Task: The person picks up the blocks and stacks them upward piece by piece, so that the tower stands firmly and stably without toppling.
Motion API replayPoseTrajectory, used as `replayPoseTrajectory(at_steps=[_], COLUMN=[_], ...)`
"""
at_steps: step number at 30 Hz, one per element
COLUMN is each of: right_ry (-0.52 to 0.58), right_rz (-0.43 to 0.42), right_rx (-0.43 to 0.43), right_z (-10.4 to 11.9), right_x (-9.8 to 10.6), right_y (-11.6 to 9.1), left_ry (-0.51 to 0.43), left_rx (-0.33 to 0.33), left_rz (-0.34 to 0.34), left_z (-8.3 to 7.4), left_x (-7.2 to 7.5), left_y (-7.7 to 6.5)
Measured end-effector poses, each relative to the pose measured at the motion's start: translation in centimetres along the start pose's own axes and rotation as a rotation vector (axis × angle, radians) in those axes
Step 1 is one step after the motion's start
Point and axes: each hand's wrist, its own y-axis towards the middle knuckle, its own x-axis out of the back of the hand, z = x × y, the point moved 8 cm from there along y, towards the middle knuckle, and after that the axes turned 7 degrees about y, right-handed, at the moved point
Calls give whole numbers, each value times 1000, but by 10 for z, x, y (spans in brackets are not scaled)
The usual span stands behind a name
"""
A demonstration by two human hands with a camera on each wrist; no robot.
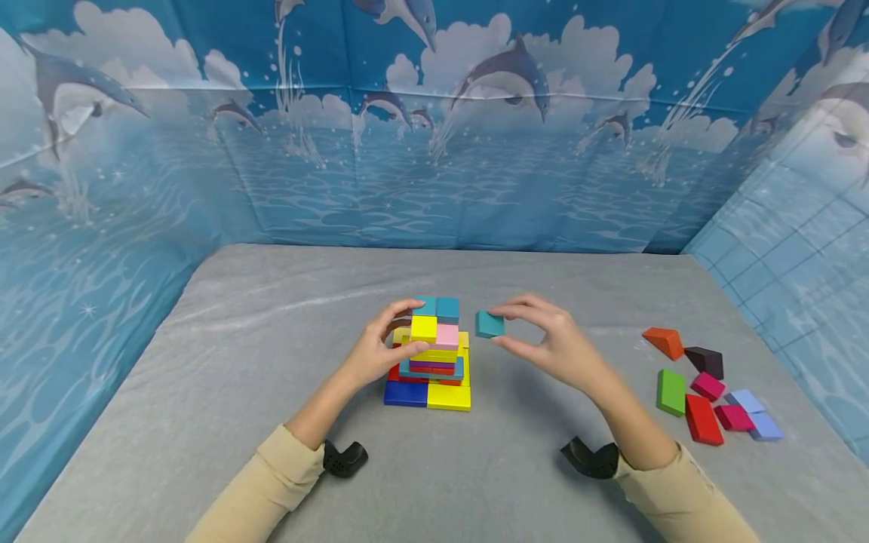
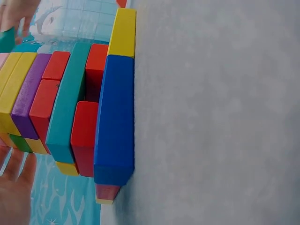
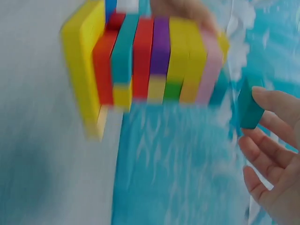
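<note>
A layered tower of coloured blocks [image 1: 434,354] stands upright on a blue and yellow base. On top lie two teal-blue blocks [image 1: 447,310] at the back and a small yellow block [image 1: 424,329] at the front left, beside bare pink. My left hand [image 1: 380,343] curls round the tower's upper left side, forefinger at a teal block and thumb by the yellow one. To the right of the tower, my right hand [image 1: 546,339] pinches a teal block [image 3: 248,103] between thumb and fingertips, with a gap between block and tower. The tower looks sideways in both wrist views.
Loose blocks lie at the right of the grey-covered table [image 1: 271,317]: orange [image 1: 665,342], dark brown [image 1: 704,362], green [image 1: 671,392], red [image 1: 703,420], magenta [image 1: 708,386] and light blue [image 1: 766,427]. A dolphin-print curtain [image 1: 434,188] encloses the back and sides.
</note>
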Motion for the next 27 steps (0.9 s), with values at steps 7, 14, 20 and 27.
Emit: replayPoseTrajectory(at_steps=[7,14,20,27], right_ry=[-19,-68,-91,-23], right_rz=[72,34,17,33], right_rx=[20,49,84,103], right_z=[19,19,20,16], right_x=[-32,-41,-41,-43], right_y=[16,18,20,21], left_ry=[-14,-22,-34,-32], left_rx=[-32,-50,-63,-70], left_rz=[3,2,1,6], left_z=[1,3,1,1], left_x=[0,0,0,-2], left_y=[0,-1,-1,-2])
